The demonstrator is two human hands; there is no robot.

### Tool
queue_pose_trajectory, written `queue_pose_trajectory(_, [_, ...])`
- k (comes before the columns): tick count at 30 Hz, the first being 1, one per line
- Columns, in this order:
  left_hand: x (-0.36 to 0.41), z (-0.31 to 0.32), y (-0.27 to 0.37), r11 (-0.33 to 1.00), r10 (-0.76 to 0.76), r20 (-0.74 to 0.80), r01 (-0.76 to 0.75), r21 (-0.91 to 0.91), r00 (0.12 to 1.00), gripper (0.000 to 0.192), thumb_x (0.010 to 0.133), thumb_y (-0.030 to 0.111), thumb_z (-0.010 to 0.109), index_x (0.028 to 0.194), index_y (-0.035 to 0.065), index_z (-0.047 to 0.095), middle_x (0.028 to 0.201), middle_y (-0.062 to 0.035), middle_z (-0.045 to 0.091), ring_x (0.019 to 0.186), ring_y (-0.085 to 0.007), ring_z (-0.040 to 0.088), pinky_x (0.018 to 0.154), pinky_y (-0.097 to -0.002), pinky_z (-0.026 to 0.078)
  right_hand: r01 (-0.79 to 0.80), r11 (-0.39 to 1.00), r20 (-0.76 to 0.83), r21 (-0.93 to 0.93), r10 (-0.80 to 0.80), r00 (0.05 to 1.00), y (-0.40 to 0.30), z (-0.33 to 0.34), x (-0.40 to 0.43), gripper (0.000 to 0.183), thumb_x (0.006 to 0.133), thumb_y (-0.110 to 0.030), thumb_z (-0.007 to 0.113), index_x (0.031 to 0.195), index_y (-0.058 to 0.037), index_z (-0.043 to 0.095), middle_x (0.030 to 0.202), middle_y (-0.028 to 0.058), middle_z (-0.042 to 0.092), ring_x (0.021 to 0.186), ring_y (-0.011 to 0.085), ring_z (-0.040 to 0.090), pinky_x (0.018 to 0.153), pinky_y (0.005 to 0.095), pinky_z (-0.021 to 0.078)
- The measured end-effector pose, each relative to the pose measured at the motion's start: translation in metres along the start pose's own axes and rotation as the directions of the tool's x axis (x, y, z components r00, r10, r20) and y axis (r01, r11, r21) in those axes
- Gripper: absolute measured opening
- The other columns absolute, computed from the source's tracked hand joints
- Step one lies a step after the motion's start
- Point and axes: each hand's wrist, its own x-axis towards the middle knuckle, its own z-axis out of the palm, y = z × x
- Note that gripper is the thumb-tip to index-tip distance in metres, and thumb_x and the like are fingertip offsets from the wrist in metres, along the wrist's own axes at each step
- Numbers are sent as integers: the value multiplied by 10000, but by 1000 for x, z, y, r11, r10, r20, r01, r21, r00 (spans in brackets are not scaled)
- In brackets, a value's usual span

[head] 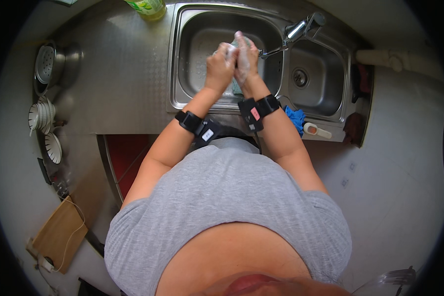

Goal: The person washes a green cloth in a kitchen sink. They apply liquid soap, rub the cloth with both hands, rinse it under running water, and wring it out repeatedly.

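My left hand (219, 70) and my right hand (247, 63) are pressed together over the large basin (196, 40) of a stainless steel sink. White lather coats both hands, thickest on the right one. The left fingers are curled against the right hand, whose fingers point away from me. A pale green cloth (237, 88) shows below and beyond the hands; whether it is gripped or lies in the basin cannot be told. Right beside my right hand is the spout end of the chrome faucet (298, 31). No running water can be made out.
A smaller basin (318, 94) with a drain adjoins on the right. Blue cloth (295, 117) and a white handled item (318, 130) lie at the front edge. A green-labelled bottle (150, 8), stacked bowls (40, 114), a metal colander (46, 64) and a wooden board (59, 235) stand leftward.
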Motion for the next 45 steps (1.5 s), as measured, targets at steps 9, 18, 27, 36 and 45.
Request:
queue_pose_trajectory(9, [-3,4,-7,988,-150,97,146,51,984,245,871,245,507,805,13,552,656,-205,560,662,-392,568,565,-408,426,74,982,-5,-175,-76,997,0,5,-5,216,831,-249,591,793,-41,548,637,-18,480,523,77,439,466,241,384])
queue_pose_trajectory(18, [-11,7,-8,997,-77,-2,77,-9,997,240,855,120,487,1068,31,421,939,-218,574,824,-391,577,709,-405,443,33,990,29,-138,-29,999,5,0,-7,149,817,-187,593,796,-42,569,645,-18,500,542,70,447,496,228,392])
queue_pose_trajectory(27, [-12,12,-23,997,-69,39,70,-24,997,277,854,139,474,1097,49,375,902,-233,578,797,-428,564,679,-458,434,62,998,75,-25,-60,995,10,-5,-7,99,811,-138,589,772,-51,563,672,-10,519,582,77,477,536,213,399])
queue_pose_trajectory(36, [10,-18,-69,623,-431,309,527,-577,848,307,905,333,469,1041,74,562,955,-41,595,885,-155,565,726,-300,461,-383,891,233,242,330,915,-4,-7,-6,128,838,-197,572,774,-86,570,751,21,576,664,158,560,659,313,478])
queue_pose_trajectory(45, [-15,-16,-42,724,-342,235,415,-551,910,334,810,122,610,1128,49,540,916,-48,579,775,-163,575,616,-262,450,-339,892,263,297,265,928,-12,-31,33,79,822,-105,536,817,-33,568,806,95,602,790,232,588,775,387,480])
